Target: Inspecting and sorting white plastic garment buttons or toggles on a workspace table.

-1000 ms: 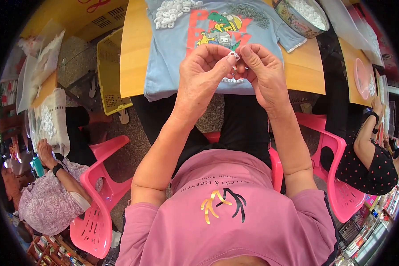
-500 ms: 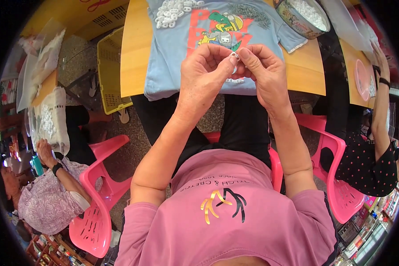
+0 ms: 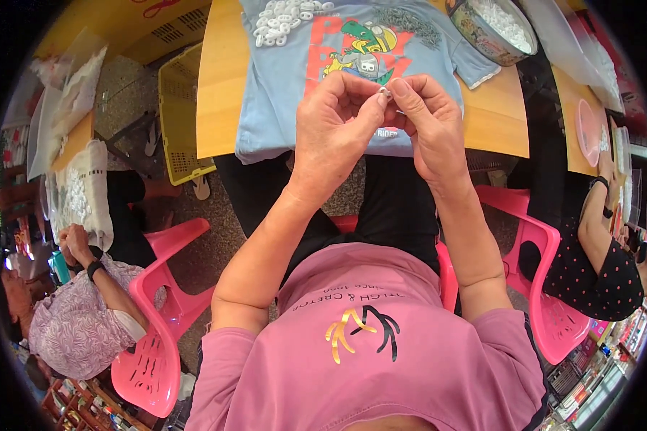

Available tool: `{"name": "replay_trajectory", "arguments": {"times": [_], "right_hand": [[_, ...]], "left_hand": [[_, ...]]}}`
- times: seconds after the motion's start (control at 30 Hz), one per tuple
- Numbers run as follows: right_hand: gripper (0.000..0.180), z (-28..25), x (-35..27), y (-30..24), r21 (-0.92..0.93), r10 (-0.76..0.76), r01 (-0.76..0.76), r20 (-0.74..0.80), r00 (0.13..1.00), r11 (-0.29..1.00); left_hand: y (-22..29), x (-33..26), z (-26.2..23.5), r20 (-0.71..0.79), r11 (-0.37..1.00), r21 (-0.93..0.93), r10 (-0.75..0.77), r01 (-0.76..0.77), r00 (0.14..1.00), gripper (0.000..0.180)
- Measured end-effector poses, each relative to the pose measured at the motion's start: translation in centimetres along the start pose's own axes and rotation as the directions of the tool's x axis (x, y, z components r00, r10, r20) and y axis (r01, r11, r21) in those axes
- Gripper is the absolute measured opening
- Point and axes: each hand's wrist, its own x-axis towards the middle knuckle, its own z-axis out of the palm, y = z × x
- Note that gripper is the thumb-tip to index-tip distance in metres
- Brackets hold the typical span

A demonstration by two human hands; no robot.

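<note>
Over the near part of a blue printed T-shirt (image 3: pixel 273 108), my left hand (image 3: pixel 331 126) and my right hand (image 3: pixel 433 122) meet at the fingertips. Pinched between both thumbs and forefingers is a small white plastic piece (image 3: pixel 385 93), mostly covered by the fingers. Farther off on the shirt lies a pile of white oval pieces with holes (image 3: pixel 277 30), to the left. A heap of small thin greyish parts (image 3: pixel 410 27), too fine to make out singly, is spread at the right.
The shirt covers much of a wooden table (image 3: pixel 219 108). A round patterned tin (image 3: pixel 474 39) of white pieces stands at its far right. Left of the table is a yellow crate (image 3: pixel 183 115). Co-workers sit either side, by pink chairs (image 3: pixel 162 345); a pink basin (image 3: pixel 588 133) is at right.
My hands have shifted slightly and turned the white piece between the fingertips. The co-worker at right has drawn an arm down and back; the one at left has brought both hands together.
</note>
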Motion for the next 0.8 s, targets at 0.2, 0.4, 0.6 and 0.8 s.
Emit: {"name": "replay_trajectory", "arguments": {"times": [0.2, 0.4, 0.6, 0.8], "right_hand": [[0.014, 0.2, 0.0, 0.4, -0.053, -0.063, 0.063, -0.006, 0.998, 0.997], [0.014, 0.4, 0.0, 0.3, -0.003, -0.051, 0.051, -0.042, 0.998, 0.999], [0.013, 0.8, -0.1, 0.6, -0.005, -0.064, 0.064, -0.066, 0.996, 0.998], [0.013, 0.9, -0.2, 0.8, -0.124, -0.129, 0.119, -0.072, 0.989, 0.985]], "left_hand": [[-0.7, 0.1, 0.4, -0.041, 0.998, 0.032, 0.057, -0.055, 0.998, 0.011], [-0.5, 0.1, 0.7, -0.054, 0.993, 0.068, 0.096, -0.093, 0.994, 0.011], [-0.8, -0.1, 0.7, -0.07, 0.987, 0.104, 0.129, -0.121, 0.989, 0.01], [-1.3, 0.0, 0.7, -0.086, 0.989, 0.083, 0.131, -0.124, 0.988, 0.011]]}}
